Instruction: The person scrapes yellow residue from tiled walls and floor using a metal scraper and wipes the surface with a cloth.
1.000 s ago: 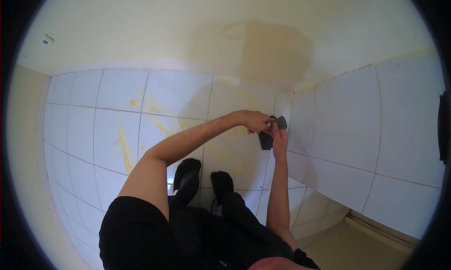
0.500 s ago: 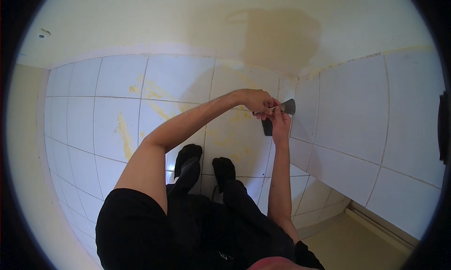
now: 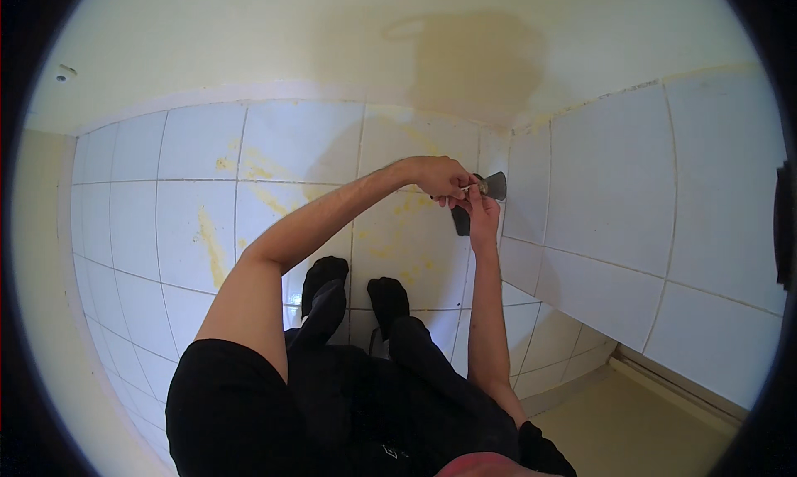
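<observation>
Both my hands meet over the floor near the right wall. Between them is a putty knife [image 3: 496, 185] with a flared grey blade that points right. My left hand [image 3: 437, 177] is closed round its handle, which is mostly hidden by the fingers. With bent fingers, my right hand [image 3: 483, 215] pinches it from the near side, close to where the blade begins. Just beneath the hands, a dark flat object [image 3: 461, 221] shows in part; I cannot make out its kind.
White floor tiles [image 3: 274, 203] carry yellow smears [image 3: 211, 249], several of them left of my hands. My feet in black [image 3: 388, 298] stand below. A white-tiled surface [image 3: 606, 186] rises at the right, and a cream wall [image 3: 274, 37] lies beyond the floor.
The whole view has shifted slightly, so my hands and the putty knife appear a little further left. Both hands keep hold of the knife.
</observation>
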The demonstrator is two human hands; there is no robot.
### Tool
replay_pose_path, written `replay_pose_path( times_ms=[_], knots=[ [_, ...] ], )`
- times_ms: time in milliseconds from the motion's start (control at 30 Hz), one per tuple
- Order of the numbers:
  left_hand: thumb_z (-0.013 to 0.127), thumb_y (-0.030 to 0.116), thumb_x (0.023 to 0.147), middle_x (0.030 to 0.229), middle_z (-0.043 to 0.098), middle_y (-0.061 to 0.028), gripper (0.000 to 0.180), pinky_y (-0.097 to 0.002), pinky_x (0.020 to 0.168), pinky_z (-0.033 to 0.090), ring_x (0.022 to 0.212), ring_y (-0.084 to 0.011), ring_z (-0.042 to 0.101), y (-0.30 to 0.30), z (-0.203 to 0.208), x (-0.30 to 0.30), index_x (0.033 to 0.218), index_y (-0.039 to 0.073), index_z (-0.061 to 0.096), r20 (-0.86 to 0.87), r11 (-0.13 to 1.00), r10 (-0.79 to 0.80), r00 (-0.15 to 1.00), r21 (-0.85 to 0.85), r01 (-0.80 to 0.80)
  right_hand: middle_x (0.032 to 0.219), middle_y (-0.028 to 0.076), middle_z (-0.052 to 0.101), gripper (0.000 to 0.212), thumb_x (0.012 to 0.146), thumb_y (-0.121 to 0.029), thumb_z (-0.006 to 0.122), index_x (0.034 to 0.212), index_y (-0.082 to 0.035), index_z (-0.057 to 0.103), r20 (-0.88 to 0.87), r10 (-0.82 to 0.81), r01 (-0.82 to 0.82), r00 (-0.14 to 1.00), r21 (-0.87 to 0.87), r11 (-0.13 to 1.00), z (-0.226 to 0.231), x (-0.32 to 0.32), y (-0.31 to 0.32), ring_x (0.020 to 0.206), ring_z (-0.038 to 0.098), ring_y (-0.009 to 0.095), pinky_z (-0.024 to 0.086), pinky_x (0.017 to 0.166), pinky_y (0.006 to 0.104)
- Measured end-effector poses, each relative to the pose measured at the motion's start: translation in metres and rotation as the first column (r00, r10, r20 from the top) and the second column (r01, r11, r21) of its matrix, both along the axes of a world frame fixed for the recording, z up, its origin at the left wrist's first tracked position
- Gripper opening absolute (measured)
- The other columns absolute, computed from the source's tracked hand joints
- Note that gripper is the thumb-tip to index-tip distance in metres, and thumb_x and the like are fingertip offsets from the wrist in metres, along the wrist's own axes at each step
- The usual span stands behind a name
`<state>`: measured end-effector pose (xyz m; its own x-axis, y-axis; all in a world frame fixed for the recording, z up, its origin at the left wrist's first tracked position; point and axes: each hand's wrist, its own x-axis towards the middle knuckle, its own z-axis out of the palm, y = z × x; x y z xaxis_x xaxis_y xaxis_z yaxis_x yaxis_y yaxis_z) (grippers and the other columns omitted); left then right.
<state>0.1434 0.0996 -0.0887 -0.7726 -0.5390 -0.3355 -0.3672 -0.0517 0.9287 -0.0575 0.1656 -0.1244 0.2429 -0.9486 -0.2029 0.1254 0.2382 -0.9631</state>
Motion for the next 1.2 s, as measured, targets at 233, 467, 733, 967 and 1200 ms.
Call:
replay_pose_path(
  times_ms=[233, 467, 733, 967, 1200],
  knots=[
    [0.056, 0.021, 0.102, 0.090, 0.073, -0.0091, 0.024, -0.0318, 0.068, 0.057, 0.077, -0.0171, 0.072, -0.007, -0.002, 0.010, 0.106, -0.002, 0.063, 0.000, 0.990, 0.143, 0.990, 0.003, -0.143, 0.109, 0.009, 0.070, 0.040, 0.106, -0.031, 0.052, 0.124, 0.003, 0.062, -0.047, -0.107, 0.106, 0.993, -0.032, 0.994, 0.012, 0.005, 0.002, 0.098, 0.069, 0.018, 0.055, 0.087, 0.0321],
    [0.055, 0.020, 0.103, 0.091, 0.073, -0.0100, 0.023, -0.0313, 0.068, 0.056, 0.079, -0.0163, 0.071, 0.002, -0.002, -0.006, 0.105, -0.001, 0.063, -0.161, 0.992, 0.123, 0.979, 0.007, -0.123, 0.098, 0.004, 0.067, 0.029, 0.107, -0.023, 0.052, 0.116, 0.002, 0.065, -0.010, -0.091, 0.091, 0.996, -0.029, 0.995, 0.000, -0.003, -0.002, 0.084, 0.062, 0.012, 0.053, 0.080, 0.0278],
    [0.046, 0.026, 0.107, 0.092, 0.068, -0.0076, 0.030, -0.0313, 0.069, 0.052, 0.077, -0.0174, 0.066, 0.003, -0.009, -0.034, 0.117, 0.000, 0.057, -0.271, 0.976, 0.219, 0.937, 0.073, -0.207, 0.095, 0.005, 0.068, 0.029, 0.106, -0.022, 0.053, 0.119, 0.002, 0.064, 0.076, -0.175, 0.178, 0.982, -0.038, 0.983, 0.024, -0.002, -0.006, 0.083, 0.063, 0.013, 0.053, 0.076, 0.0293],
    [0.049, 0.032, 0.104, 0.090, 0.069, -0.0150, 0.036, -0.0381, 0.073, 0.052, 0.079, -0.0261, 0.068, -0.040, 0.020, -0.077, 0.120, 0.001, 0.058, -0.143, 0.887, 0.411, 0.900, -0.166, -0.432, 0.088, 0.008, 0.072, 0.038, 0.106, -0.031, 0.049, 0.115, 0.001, 0.067, -0.168, -0.340, 0.352, 0.925, 0.047, 0.935, -0.009, -0.035, -0.011, 0.070, 0.067, 0.015, 0.054, 0.064, 0.0285],
    [0.054, 0.024, 0.097, 0.089, 0.068, -0.0309, 0.033, -0.0500, 0.082, 0.053, 0.087, -0.0442, 0.068, -0.079, 0.008, -0.125, 0.094, -0.005, 0.069, 0.004, 0.801, 0.485, 0.874, -0.403, -0.443, 0.061, 0.009, 0.064, 0.039, 0.105, -0.035, 0.050, 0.095, -0.002, 0.068, -0.337, -0.141, 0.246, 0.931, 0.294, 0.924, -0.059, -0.050, 0.016, 0.043, 0.057, 0.014, 0.043, 0.040, 0.0274]
  ],
)
